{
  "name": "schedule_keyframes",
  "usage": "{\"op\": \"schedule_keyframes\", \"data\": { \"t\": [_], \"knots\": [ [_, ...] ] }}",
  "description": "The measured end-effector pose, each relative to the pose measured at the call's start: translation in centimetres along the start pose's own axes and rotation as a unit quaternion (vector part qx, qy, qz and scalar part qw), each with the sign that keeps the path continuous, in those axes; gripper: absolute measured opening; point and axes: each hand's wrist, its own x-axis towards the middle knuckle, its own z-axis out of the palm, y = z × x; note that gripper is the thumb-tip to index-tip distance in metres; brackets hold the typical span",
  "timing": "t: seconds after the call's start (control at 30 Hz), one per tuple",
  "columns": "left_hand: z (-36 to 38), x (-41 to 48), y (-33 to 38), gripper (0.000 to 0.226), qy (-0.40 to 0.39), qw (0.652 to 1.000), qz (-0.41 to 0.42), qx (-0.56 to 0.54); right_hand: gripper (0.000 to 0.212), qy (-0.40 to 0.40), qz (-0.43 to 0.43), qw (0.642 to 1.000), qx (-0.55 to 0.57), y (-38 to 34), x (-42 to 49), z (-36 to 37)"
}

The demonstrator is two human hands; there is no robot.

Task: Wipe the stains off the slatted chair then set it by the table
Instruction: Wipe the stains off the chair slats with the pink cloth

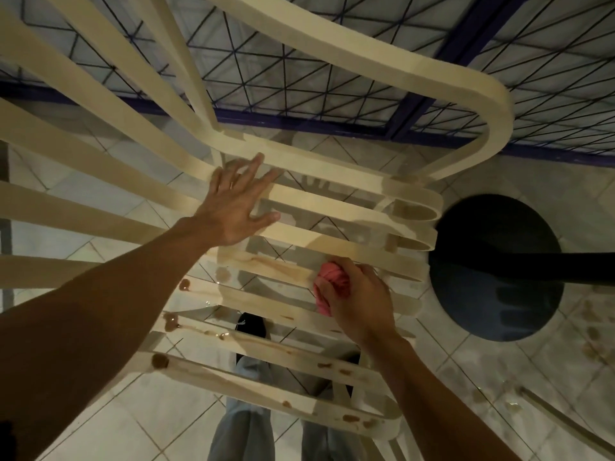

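1. Slatted chair (332,207): cream-coloured, seen from above and close. It fills most of the view. Back slats run off to the upper left; one curved arm loops across the top right.
2. Left hand (233,207): flat on the seat slats near where the seat meets the back. Fingers straight and spread, gripping nothing.
3. Right hand (359,301): fingers curled around a balled-up pink cloth (329,281), which is pressed against a mid-seat slat, right of centre.
4. Stains (160,361): brown blobs and streaks on the near slats. They are thickest at the left slat ends, with more spots along the front two slats. A faint brown smear sits on the slat just left of the cloth.
5. Far slats under and beyond the left hand look mostly free of blobs. There is some tan discolouration at their right ends.
6. Tiled floor (116,410) under the chair, with brownish spots on the tiles at the far right.
7. Through the slats: the person's legs (239,427) in grey-blue trousers, and one dark shoe (251,324).
8. Dark round object (492,267) stands just right of the seat. Cannot tell what it is.
9. Blue-framed wire grille (332,78) runs behind the chair.
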Motion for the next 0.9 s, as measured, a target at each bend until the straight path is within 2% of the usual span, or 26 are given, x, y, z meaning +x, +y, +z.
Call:
{"op": "schedule_keyframes", "data": {
  "t": [0.17,0.3,0.47,0.7,0.9],
  "knots": [
    [0.4,0.2,-1.0,0.083,-0.04,0.999,0.014,0.015,0.029,0.001,-0.018,1.0,-0.001,-2.3,1.0,1.9],
    [0.4,0.2,-1.1,0.085,-0.054,0.998,0.011,0.019,0.032,0.006,-0.025,1.0,-0.016,-4.1,1.4,3.2],
    [0.5,0.2,-1.4,0.081,-0.057,0.998,0.015,0.012,0.03,0.008,-0.019,0.999,-0.039,-1.9,0.7,1.9],
    [0.9,0.2,-1.5,0.08,-0.049,0.998,0.023,0.01,0.056,0.01,-0.004,0.997,-0.071,-0.1,0.0,0.8],
    [1.0,0.2,-1.5,0.08,-0.05,0.998,0.024,0.01,0.038,0.001,-0.014,0.995,-0.103,-3.8,0.9,3.6]
  ]
}}
